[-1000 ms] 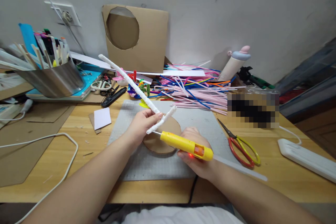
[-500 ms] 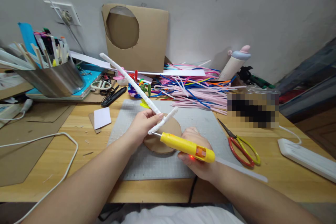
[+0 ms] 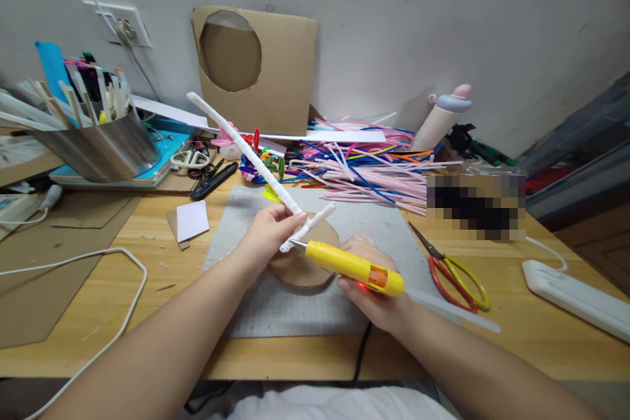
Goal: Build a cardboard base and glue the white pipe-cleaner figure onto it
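Between the thumb and fingers of my left hand [image 3: 268, 236] is a white wrapped stick [image 3: 256, 161], its long end slanting up to the left and a short crosspiece at its lower end. My right hand [image 3: 371, 275] is closed around a yellow hot glue gun [image 3: 344, 262], with a red light glowing on it and a clear glue stick [image 3: 453, 310] poking out behind. The metal nozzle meets the crosspiece near its lower left end. Below both hands a round cardboard disc [image 3: 300, 272] lies on a grey cutting mat [image 3: 266, 315]; my left hand hides part of the disc.
Scissors [image 3: 455, 275] with red and yellow handles lie right of the mat. Pink and blue pipe cleaners [image 3: 364, 177] pile up behind it. A metal holder of sticks [image 3: 103, 147] stands at left; a cardboard panel with a round hole [image 3: 285, 72] leans on the wall.
The glue gun has shifted slightly up and to the right, its nozzle moving a little along the crosspiece. My left hand and the white stick have barely moved.
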Demonstrator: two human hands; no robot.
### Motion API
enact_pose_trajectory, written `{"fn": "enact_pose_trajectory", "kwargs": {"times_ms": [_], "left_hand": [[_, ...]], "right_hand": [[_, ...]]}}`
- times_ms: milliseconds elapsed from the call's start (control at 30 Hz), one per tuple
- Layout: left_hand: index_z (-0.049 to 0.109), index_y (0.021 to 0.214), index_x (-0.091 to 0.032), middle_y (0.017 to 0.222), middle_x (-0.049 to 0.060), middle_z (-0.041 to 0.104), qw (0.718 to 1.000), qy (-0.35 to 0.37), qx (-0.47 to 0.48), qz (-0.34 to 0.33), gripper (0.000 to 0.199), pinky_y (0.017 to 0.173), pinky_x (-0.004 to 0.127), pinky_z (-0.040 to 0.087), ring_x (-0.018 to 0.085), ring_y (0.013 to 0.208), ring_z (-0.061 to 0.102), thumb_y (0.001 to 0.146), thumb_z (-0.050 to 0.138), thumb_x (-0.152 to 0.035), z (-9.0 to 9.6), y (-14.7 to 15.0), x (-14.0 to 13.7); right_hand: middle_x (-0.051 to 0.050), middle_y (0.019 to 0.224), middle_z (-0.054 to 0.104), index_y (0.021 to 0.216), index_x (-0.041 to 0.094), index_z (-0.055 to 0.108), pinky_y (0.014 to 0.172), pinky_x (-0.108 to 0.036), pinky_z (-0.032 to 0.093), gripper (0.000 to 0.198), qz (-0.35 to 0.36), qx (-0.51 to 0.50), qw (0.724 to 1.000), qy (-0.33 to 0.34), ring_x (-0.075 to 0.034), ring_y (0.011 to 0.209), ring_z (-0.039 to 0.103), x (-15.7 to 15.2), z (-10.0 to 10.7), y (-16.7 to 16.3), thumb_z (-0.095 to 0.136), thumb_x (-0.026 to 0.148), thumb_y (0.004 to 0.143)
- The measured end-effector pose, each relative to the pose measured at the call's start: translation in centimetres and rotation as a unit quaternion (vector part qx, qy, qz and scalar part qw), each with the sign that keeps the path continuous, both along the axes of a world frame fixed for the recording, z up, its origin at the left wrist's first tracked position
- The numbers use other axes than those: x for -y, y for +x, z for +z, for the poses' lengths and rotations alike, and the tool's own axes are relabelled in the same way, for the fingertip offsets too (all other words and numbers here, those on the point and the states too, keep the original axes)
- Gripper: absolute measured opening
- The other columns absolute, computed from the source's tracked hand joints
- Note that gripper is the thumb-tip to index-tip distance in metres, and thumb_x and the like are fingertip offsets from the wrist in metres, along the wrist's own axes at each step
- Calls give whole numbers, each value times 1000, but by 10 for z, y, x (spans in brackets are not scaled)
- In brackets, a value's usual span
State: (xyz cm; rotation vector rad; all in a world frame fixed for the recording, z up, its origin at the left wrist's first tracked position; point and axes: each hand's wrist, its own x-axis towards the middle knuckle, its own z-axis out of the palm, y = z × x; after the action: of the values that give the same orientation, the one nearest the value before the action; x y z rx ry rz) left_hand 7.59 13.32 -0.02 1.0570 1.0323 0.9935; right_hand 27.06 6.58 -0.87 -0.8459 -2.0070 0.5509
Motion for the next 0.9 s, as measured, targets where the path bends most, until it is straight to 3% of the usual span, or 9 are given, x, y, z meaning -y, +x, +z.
{"fn": "enact_pose_trajectory", "kwargs": {"times_ms": [333, 700, 900], "left_hand": [[68, 74, -14, 64, -1, 64, 999, 32, -25, 26, 36, 53, 22, 38, 11, 55, 53, 58, 80, -44, 7, -4, -3], [67, 76, -15, 68, 1, 66, 995, 75, -61, 28, 38, 55, 24, 42, 14, 59, 57, 60, 77, -48, -3, -5, -9], [66, 79, -13, 73, 3, 66, 990, 97, -97, 29, 39, 56, 25, 42, 15, 64, 58, 64, 74, -48, -4, -8, -9]], "right_hand": [[-1, 73, 58, 76, 22, 51, 72, -36, 39, 14, -34, 30, 999, -10, -19, 71, 56, -4, 2, 5, 52, 30, 88], [0, 69, 56, 70, 20, 49, 69, -33, 34, 23, -60, 90, 993, -37, -17, 68, 52, -8, 7, 6, 49, 31, 91], [0, 67, 54, 70, 20, 51, 68, -33, 35, 22, -90, 81, 992, -20, -17, 67, 50, -9, 7, 9, 52, 30, 89]]}}
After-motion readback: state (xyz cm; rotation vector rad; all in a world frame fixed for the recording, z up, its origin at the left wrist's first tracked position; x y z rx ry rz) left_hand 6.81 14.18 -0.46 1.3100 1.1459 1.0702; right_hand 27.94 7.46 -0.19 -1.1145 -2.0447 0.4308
